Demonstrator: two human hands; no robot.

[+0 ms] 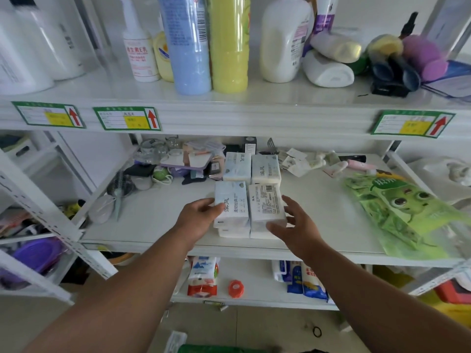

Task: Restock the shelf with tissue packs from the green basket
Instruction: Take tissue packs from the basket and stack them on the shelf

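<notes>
Two hands are working at the shelf point(158, 225): my left hand point(197, 216) is gripping the left tissue pack point(231, 203), fingers curled on its side, while my right hand point(293, 222), fingers spread, is touching the right pack point(266, 203); both are lying atop lower packs.

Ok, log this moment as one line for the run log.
stage: placing | left hand: holds front-left tissue pack | right hand: touches front-right tissue pack | location: middle shelf
</notes>
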